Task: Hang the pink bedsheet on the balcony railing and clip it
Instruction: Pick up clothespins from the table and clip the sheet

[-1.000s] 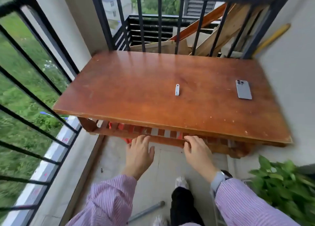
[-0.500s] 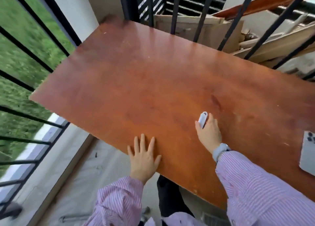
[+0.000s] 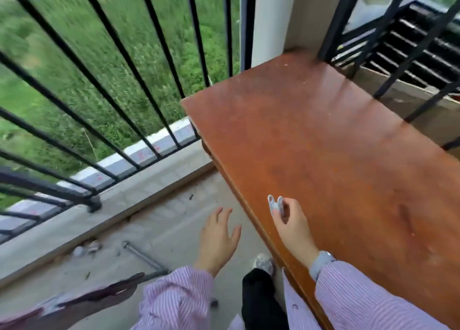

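Facing the balcony railing (image 3: pixel 119 85) beside the wooden worktop (image 3: pixel 323 155), I can't see the pink bedsheet. My left hand (image 3: pixel 219 237) hangs spread, empty; my right hand (image 3: pixel 290 222) pinches the clothes peg (image 3: pixel 275 205) over the worktop's near edge, ready for clipping.

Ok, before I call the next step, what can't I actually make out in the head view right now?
- Bedsheet: only a dark, blurred strip of cloth at the lower left edge; colour and extent unclear.
- Railing top rail: cut off by the top edge.
- Clip: small; the right hand fingers cover its lower half.
- Table: its right side runs out of frame.
- Left hand: open, holding nothing.
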Demonstrator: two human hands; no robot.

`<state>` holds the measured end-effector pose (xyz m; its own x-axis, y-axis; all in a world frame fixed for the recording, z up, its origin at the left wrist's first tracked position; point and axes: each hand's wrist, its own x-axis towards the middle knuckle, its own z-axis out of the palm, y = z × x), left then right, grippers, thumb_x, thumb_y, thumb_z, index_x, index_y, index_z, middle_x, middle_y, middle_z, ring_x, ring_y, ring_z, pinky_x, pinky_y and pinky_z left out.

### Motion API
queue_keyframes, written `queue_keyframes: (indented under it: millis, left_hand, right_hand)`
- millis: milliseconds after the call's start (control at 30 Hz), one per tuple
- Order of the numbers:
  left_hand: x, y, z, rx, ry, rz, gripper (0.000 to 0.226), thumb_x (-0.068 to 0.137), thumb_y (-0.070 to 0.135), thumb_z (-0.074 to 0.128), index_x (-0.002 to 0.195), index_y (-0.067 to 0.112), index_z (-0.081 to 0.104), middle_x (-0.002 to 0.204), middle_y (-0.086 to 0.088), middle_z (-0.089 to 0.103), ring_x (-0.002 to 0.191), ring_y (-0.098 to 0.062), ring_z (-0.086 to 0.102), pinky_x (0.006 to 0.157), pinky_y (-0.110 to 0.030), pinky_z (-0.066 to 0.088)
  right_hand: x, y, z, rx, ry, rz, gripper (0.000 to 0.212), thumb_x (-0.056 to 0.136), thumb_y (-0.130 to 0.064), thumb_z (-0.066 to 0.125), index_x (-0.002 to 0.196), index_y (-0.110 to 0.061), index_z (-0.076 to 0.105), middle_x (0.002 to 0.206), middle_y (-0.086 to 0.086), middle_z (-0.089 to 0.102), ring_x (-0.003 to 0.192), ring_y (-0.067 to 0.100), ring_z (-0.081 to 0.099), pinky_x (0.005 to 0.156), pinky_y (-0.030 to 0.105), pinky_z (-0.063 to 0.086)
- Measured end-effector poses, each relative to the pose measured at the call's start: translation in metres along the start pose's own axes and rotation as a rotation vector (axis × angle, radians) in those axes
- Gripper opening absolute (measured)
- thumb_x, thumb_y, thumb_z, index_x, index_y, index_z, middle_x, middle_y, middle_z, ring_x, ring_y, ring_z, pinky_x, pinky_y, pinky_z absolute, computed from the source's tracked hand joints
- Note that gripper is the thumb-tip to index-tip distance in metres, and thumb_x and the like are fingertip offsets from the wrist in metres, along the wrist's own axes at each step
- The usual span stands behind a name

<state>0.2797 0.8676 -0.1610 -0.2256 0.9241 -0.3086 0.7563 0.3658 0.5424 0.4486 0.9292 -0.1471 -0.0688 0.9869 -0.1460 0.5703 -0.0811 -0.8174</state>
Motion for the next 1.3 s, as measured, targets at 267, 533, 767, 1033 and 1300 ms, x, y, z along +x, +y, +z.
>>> queue_keyframes:
  millis: [267,533,767,1033,1300]
  left_hand:
    - [-0.215,-0.152,-0.083,0.047,0.408,-0.174,0.048,0.086,0.032,0.054,0.13,0.015,0.046,0.136,-0.004,0.046,0.126,-0.022,0.042,0.103,-0.035,0.035]
    - [-0.464,-0.304,-0.098,-0.071,0.767,-0.76,0.048,0.09,0.033,0.047,0.136,0.02,0.038,0.145,0.0,0.037,0.134,-0.017,0.031,0.109,-0.03,0.023]
    - [-0.593,-0.41,-0.117,-0.204,1.015,-1.116,0.051,0.091,0.035,0.046,0.138,0.022,0.032,0.147,-0.001,0.033,0.136,-0.019,0.026,0.111,-0.035,0.024]
    - [-0.763,-0.611,-0.202,-0.19,1.084,-1.421,0.054,0.089,0.037,0.047,0.139,0.024,0.03,0.148,-0.003,0.03,0.136,-0.024,0.024,0.111,-0.039,0.022]
    - [-0.931,-0.736,-0.314,-0.142,1.217,-1.505,0.048,0.087,0.027,0.053,0.132,0.013,0.043,0.141,-0.01,0.039,0.13,-0.026,0.034,0.106,-0.04,0.027]
  right_hand:
    - [-0.15,-0.115,0.135,-0.086,-0.519,-0.359,0.031,0.089,-0.017,0.052,0.119,-0.012,0.045,0.079,0.003,0.06,0.074,0.028,0.065,0.069,0.039,0.05]
    - [-0.356,-0.196,0.284,-0.251,-1.075,-0.771,0.023,0.082,-0.006,0.052,0.097,-0.018,0.04,0.074,0.004,0.058,0.07,0.03,0.058,0.06,0.032,0.042]
    - [-0.533,-0.286,0.401,-0.122,-1.428,-1.104,0.02,0.092,-0.005,0.043,0.109,-0.014,0.045,0.06,0.004,0.038,0.052,0.015,0.039,0.057,0.024,0.037]
    - [-0.761,-0.382,0.617,-0.108,-1.764,-1.179,0.027,0.096,-0.026,0.038,0.114,-0.012,0.053,0.078,-0.017,0.044,0.074,0.001,0.045,0.08,0.029,0.043]
    - [-0.957,-0.491,0.761,0.011,-1.933,-1.12,0.021,0.088,-0.01,0.054,0.108,-0.015,0.048,0.092,-0.012,0.052,0.082,-0.008,0.054,0.073,0.009,0.045]
